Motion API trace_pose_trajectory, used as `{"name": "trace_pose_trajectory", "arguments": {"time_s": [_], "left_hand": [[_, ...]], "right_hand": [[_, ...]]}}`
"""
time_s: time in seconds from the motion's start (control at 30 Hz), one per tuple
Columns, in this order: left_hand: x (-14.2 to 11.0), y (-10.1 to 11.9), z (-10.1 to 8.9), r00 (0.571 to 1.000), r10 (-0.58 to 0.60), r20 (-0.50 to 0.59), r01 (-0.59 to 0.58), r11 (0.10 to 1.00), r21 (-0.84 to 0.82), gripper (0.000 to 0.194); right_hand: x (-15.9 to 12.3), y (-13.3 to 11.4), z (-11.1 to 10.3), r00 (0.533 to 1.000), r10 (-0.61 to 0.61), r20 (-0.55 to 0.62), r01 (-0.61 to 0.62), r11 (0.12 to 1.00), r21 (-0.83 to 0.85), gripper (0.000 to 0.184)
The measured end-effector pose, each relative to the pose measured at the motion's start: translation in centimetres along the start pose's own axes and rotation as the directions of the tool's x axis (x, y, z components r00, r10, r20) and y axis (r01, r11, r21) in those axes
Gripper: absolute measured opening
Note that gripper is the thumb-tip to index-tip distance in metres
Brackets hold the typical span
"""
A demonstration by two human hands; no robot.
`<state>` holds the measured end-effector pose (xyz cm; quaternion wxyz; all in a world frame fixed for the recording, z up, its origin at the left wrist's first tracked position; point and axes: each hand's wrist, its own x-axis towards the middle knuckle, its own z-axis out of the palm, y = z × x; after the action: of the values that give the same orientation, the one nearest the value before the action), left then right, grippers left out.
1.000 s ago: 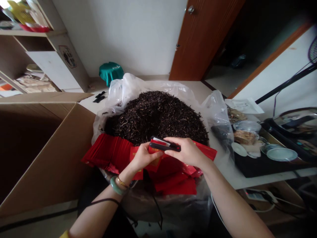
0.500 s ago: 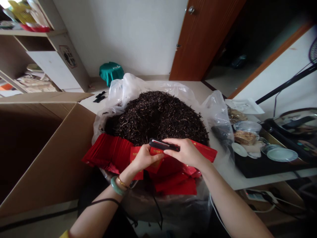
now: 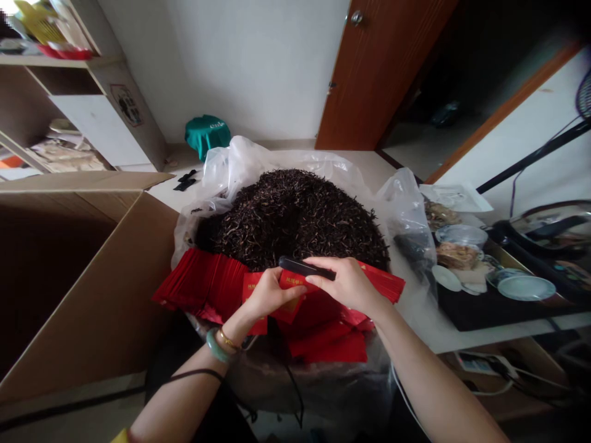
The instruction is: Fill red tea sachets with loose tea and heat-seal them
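Over a heap of red packets (image 3: 323,338) — just below loose black tea (image 3: 290,221) — the right hand (image 3: 348,284) is pinching a slim black object (image 3: 300,266) between its fingers, while the left hand (image 3: 272,294) is curling beside it, its grip impossible to tell.

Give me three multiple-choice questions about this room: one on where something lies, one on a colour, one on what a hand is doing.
1. Where do the dark loose tea leaves lie? A on a shelf; B in a clear plastic bag; C on the floor.
2. What colour are the flat paper packets in front of them? A green; B white; C red.
3. What is the right hand doing? A gripping a slim black tool; B resting on the leaves; C hanging empty.

Answers: B, the plastic wraps the heap; C, the packets show red; A, its fingers close over the tool.
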<state>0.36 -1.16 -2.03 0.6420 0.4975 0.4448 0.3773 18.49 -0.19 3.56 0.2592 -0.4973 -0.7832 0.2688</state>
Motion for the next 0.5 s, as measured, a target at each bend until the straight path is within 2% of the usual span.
{"name": "trace_pose_trajectory", "arguments": {"time_s": [0.3, 0.4, 0.5], "left_hand": [[0.1, 0.2, -0.2, 0.999, 0.019, -0.031, -0.019, 1.000, -0.009, 0.040], [0.2, 0.6, -0.2, 0.992, 0.056, -0.114, -0.062, 0.997, -0.046, 0.044], [0.2, 0.9, -0.1, 0.966, 0.107, -0.235, -0.134, 0.986, -0.100, 0.042]], "right_hand": [[0.2, 0.5, -0.1, 1.000, 0.028, -0.002, -0.028, 0.998, 0.065, 0.036], [0.2, 1.3, -0.6, 0.998, 0.061, -0.028, -0.059, 0.996, 0.065, 0.043], [0.3, 2.3, -1.5, 0.994, 0.106, -0.004, -0.106, 0.994, 0.024, 0.050]]}}
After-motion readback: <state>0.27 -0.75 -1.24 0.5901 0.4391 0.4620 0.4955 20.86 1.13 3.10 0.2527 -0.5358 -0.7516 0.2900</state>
